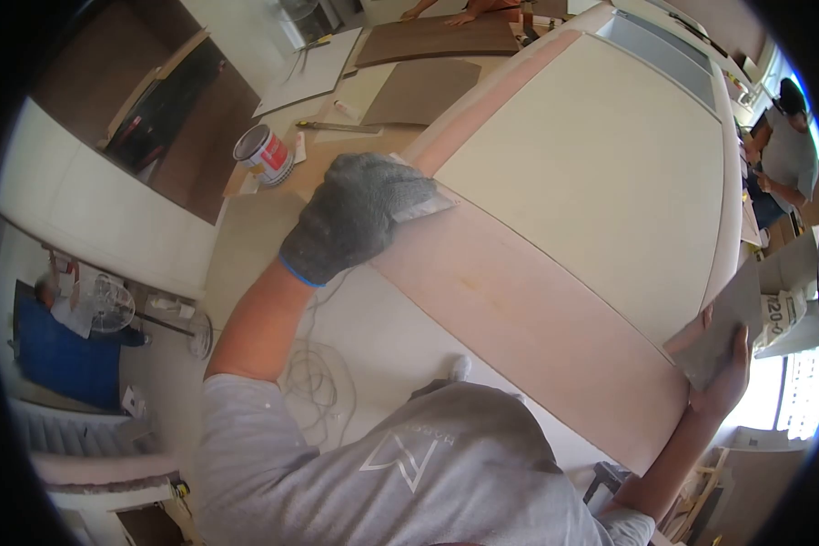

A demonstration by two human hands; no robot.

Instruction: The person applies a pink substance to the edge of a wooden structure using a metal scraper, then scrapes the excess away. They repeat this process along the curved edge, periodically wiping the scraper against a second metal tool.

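My left hand (359, 214), in a dark grey glove with a blue cuff, is closed around a folded piece of pale sandpaper (426, 206). It presses this against the corner of a pinkish panel edge (510, 282) that frames a cream panel (601, 173). At the right, my bare right hand (726, 373) grips a grey sheet of sandpaper (719, 332) beside the far end of the same edge. Part of that hand is hidden behind the sheet.
A paint can (264, 155) stands on the table past my left hand, near a utility knife (338, 127) and brown boards (437, 41). A co-worker (783, 155) is at the right; another person (68, 300) is near a fan (109, 303). A coiled cord (318, 387) lies on the floor.
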